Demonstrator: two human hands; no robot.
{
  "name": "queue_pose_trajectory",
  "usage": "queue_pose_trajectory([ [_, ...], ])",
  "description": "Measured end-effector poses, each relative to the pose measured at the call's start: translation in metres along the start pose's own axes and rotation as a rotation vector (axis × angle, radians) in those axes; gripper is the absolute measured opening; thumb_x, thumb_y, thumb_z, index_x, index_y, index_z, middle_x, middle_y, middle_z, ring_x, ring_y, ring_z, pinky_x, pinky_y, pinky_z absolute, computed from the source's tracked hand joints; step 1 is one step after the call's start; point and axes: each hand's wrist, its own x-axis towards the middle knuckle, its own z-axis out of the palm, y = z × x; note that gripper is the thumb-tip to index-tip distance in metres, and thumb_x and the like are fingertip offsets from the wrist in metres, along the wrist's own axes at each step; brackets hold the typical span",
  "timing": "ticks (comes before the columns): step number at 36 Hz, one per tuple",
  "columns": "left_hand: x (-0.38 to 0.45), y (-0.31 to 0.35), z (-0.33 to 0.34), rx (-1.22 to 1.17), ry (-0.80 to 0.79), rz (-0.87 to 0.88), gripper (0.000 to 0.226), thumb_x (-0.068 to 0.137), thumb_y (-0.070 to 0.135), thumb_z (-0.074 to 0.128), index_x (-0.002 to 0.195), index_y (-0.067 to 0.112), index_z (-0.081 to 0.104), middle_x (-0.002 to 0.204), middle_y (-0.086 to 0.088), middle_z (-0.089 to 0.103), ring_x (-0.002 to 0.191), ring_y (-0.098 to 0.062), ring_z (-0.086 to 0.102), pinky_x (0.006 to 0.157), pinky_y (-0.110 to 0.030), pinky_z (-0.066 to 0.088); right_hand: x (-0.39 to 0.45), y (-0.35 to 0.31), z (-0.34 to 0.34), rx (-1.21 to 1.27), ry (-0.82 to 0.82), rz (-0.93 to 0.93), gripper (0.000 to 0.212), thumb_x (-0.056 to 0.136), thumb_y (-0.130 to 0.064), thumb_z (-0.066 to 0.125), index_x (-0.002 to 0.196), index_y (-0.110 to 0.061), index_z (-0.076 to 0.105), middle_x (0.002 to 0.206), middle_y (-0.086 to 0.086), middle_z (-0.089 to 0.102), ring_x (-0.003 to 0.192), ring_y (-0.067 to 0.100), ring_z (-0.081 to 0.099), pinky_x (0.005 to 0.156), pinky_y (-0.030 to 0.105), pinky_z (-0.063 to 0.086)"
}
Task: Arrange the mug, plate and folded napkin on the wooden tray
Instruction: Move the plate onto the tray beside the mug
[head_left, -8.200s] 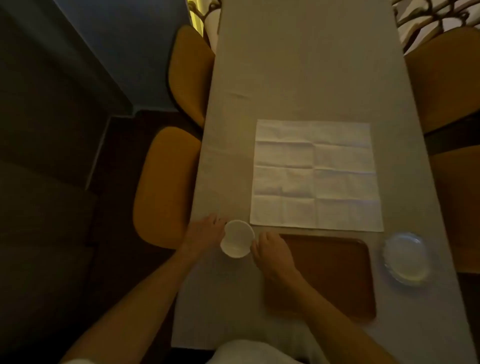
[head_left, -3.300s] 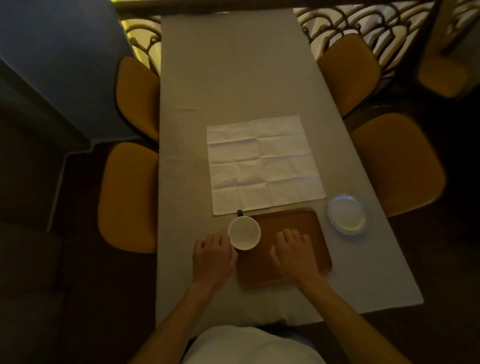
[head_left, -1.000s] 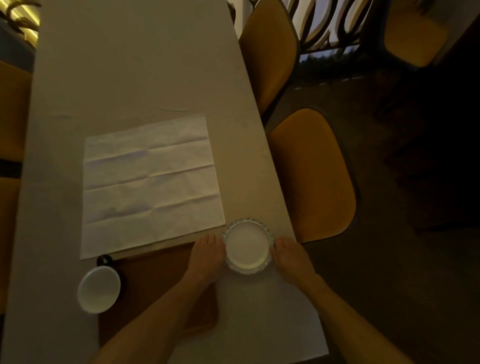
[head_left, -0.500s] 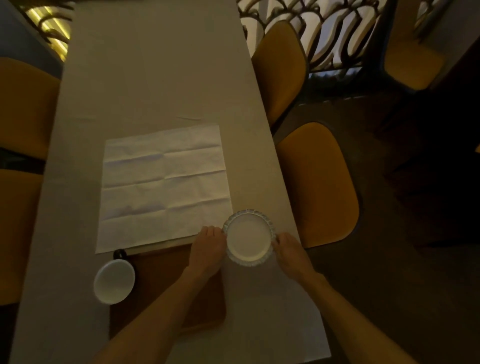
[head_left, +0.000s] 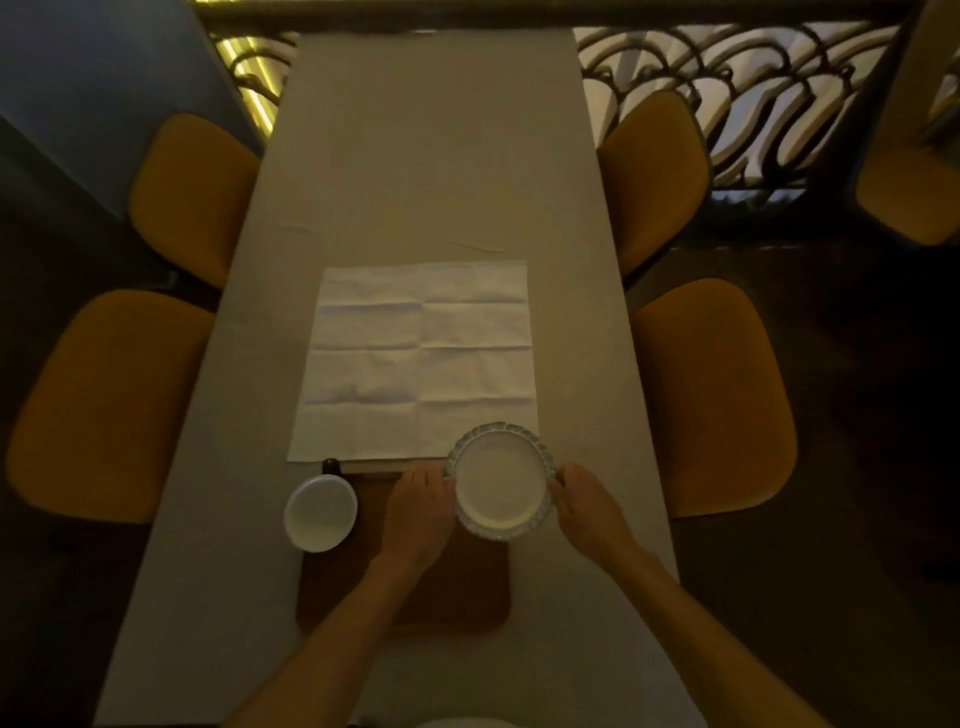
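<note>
Hands meet on opposite sides of the plate (head_left: 501, 481): the left hand (head_left: 421, 512) touches its left rim and the right hand (head_left: 587, 504) its right rim, fingers curled against the scalloped edge, so both are clamped on the plate. A two-sided hold like this likely keeps the shallow dish level. The plate sits over the far right corner of the wooden tray (head_left: 457, 597), partly overhanging its right edge and overlapping the near right corner of the napkin (head_left: 421, 358); whether it is resting or just lifted I cannot tell. The mug (head_left: 321, 513) already stands at the tray's far left corner, its dark handle pointing away from the person, which leaves the middle and right of the tray free. The napkin lies spread open on the desk (head_left: 431, 171) beyond the tray, not yet folded. By my judgement the plate is being settled beside the mug, with the napkin left to do.
</note>
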Motion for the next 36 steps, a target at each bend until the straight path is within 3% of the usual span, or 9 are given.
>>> queue_pose_trajectory([
  [4, -0.017, -0.015, 0.005, 0.011, -0.054, -0.037, 0.014, 0.084, 0.008, 0.053, 0.074, 0.017, 0.056, 0.065, -0.005, 0.051, 0.058, -0.022, 0.046, 0.051, -0.033, 0.034, -0.002, -0.014, 0.017, -0.013, -0.015, -0.020, 0.025, 0.102, -0.031, 0.035, 0.088, -0.014, 0.047, 0.089, 0.002, 0.047, 0.082, 0.021, 0.046, 0.068, 0.034, 0.035],
  [9, -0.032, -0.030, 0.022, -0.060, -0.164, -0.102, 0.045, 0.091, 0.015, 0.012, 0.082, 0.015, 0.056, 0.075, -0.006, 0.052, 0.067, -0.023, 0.044, 0.058, -0.034, 0.027, -0.006, -0.029, 0.033, -0.022, -0.053, -0.005, 0.023, 0.102, -0.029, 0.035, 0.086, -0.016, 0.043, 0.089, 0.000, 0.045, 0.082, 0.021, 0.046, 0.069, 0.032, 0.033],
  [16, -0.043, -0.042, 0.032, -0.069, -0.263, -0.124, 0.053, 0.090, 0.020, 0.004, 0.086, 0.014, 0.056, 0.080, -0.009, 0.055, 0.072, -0.025, 0.045, 0.061, -0.036, 0.030, -0.010, -0.035, 0.053, -0.021, -0.072, 0.042, 0.027, 0.102, -0.033, 0.032, 0.085, -0.017, 0.045, 0.088, 0.001, 0.048, 0.079, 0.019, 0.048, 0.067, 0.031, 0.035],
  [19, -0.046, -0.042, 0.030, -0.037, -0.244, -0.100, 0.046, 0.091, 0.019, 0.015, 0.079, 0.016, 0.059, 0.074, -0.007, 0.056, 0.066, -0.023, 0.047, 0.055, -0.035, 0.032, -0.012, -0.036, 0.059, -0.022, -0.083, 0.040, 0.026, 0.102, -0.029, 0.034, 0.088, -0.013, 0.049, 0.093, 0.004, 0.051, 0.085, 0.022, 0.050, 0.069, 0.031, 0.034],
  [22, -0.047, -0.044, 0.026, -0.003, -0.238, -0.069, 0.017, 0.087, 0.013, 0.051, 0.074, 0.017, 0.060, 0.069, -0.006, 0.055, 0.060, -0.022, 0.049, 0.050, -0.035, 0.038, -0.014, -0.036, 0.065, -0.048, -0.103, 0.038, 0.019, 0.102, -0.028, 0.034, 0.089, -0.018, 0.043, 0.097, 0.004, 0.050, 0.089, 0.022, 0.048, 0.071, 0.030, 0.032],
  [24, -0.047, -0.045, 0.027, -0.038, -0.252, -0.076, 0.010, 0.082, 0.012, 0.065, 0.074, 0.016, 0.060, 0.069, -0.006, 0.056, 0.061, -0.022, 0.050, 0.050, -0.034, 0.037, -0.013, -0.035, 0.068, -0.051, -0.107, 0.059, 0.020, 0.102, -0.030, 0.033, 0.089, -0.019, 0.042, 0.095, 0.001, 0.047, 0.087, 0.019, 0.045, 0.071, 0.030, 0.033],
  [27, -0.046, -0.045, 0.027, -0.083, -0.297, -0.093, 0.008, 0.088, 0.015, 0.061, 0.079, 0.015, 0.060, 0.074, -0.006, 0.058, 0.066, -0.022, 0.051, 0.053, -0.033, 0.040, -0.012, -0.035, 0.074, -0.089, -0.139, 0.098, 0.020, 0.100, -0.032, 0.035, 0.093, -0.018, 0.047, 0.101, 0.004, 0.051, 0.092, 0.022, 0.050, 0.073, 0.033, 0.039],
  [30, -0.044, -0.045, 0.026, -0.117, -0.293, -0.091, 0.024, 0.070, 0.011, 0.079, 0.067, 0.017, 0.056, 0.062, -0.002, 0.054, 0.055, -0.018, 0.050, 0.045, -0.030, 0.040, -0.010, -0.034, 0.079, -0.083, -0.155, 0.140, 0.019, 0.099, -0.034, 0.034, 0.090, -0.021, 0.043, 0.104, 0.004, 0.052, 0.097, 0.023, 0.052, 0.076, 0.034, 0.041],
  [36, -0.042, -0.049, 0.037, -0.104, -0.382, -0.068, 0.011, 0.078, 0.011, 0.071, 0.081, 0.016, 0.061, 0.076, -0.006, 0.057, 0.068, -0.023, 0.052, 0.053, -0.032, 0.039, -0.006, -0.031, 0.087, -0.059, -0.147, 0.189, 0.024, 0.099, -0.037, 0.033, 0.090, -0.020, 0.047, 0.102, 0.004, 0.054, 0.095, 0.023, 0.053, 0.075, 0.035, 0.043],
])
